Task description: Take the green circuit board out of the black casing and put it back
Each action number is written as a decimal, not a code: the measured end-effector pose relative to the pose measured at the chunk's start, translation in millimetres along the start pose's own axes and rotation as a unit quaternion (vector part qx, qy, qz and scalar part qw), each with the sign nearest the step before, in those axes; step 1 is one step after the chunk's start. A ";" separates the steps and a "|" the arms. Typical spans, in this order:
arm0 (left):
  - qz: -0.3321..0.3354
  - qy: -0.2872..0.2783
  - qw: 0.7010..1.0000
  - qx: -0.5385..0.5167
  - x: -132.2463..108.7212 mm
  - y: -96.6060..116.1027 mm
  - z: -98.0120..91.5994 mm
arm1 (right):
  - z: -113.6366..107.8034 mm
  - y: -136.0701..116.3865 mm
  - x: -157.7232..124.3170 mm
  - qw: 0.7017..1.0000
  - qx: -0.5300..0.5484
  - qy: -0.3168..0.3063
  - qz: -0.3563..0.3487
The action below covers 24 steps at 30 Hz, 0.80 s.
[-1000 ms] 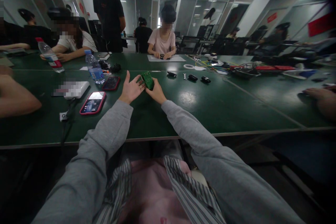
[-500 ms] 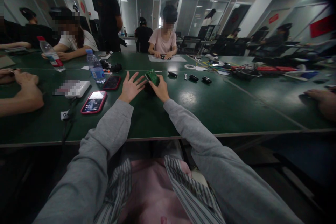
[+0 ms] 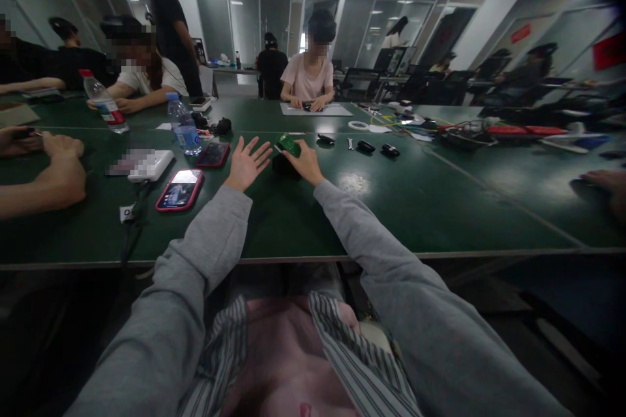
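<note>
Between thumb and fingers, my right hand (image 3: pixel 307 161) grips a green circuit board (image 3: pixel 287 144), held tilted a little above the table. My left hand (image 3: pixel 246 164) is open beside it, palm up and fingers spread, with nothing in it and apart from the board. A dark shape (image 3: pixel 285 168), perhaps a black object or shadow, lies under the board; I cannot tell which. Just right of my right hand, a few small black parts (image 3: pixel 366 147) and a small wrench (image 3: pixel 350 144) lie on the green table (image 3: pixel 391 202).
Left of my hands are a pink-cased phone (image 3: pixel 179 190), a dark phone (image 3: pixel 213 154), a white power bank (image 3: pixel 150 165) with a cable and a blue-capped bottle (image 3: pixel 184 125). Wires and tools (image 3: pixel 460 133) spread at the right. A person (image 3: pixel 309 81) works opposite; others' arms rest at both sides.
The view has shifted slightly. My left hand has turned more palm up and drawn away from the board, which my right hand still holds, now tilted flatter.
</note>
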<state>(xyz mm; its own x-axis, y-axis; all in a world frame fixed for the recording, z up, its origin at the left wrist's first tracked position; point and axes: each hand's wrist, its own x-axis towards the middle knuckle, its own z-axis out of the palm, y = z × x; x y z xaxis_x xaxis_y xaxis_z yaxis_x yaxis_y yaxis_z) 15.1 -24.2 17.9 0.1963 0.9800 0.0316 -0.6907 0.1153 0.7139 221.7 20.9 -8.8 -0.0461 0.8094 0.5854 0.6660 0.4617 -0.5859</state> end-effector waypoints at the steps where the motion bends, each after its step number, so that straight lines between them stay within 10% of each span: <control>1: 0.001 -0.004 1.000 0.003 0.2 -0.4 -0.8 | -0.7 1.9 1.1 1.000 -0.010 -0.005 -0.002; 12: -0.003 -0.006 1.000 0.010 2.5 -2.3 -8.3 | -44.4 41.0 -8.7 0.986 -0.112 -0.079 -0.091; 24: 0.002 -0.025 0.996 0.084 9.9 -6.5 -25.6 | -298.1 207.1 -72.7 0.877 -0.400 0.050 0.263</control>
<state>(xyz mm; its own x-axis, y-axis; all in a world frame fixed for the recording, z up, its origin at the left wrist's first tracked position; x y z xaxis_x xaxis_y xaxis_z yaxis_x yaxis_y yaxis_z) 3.7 -11.1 -4.3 0.2313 0.9707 0.0659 -0.5653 0.0789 0.8211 584.9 -50.5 -5.7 0.4631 0.7800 0.4209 0.8862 -0.4005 -0.2331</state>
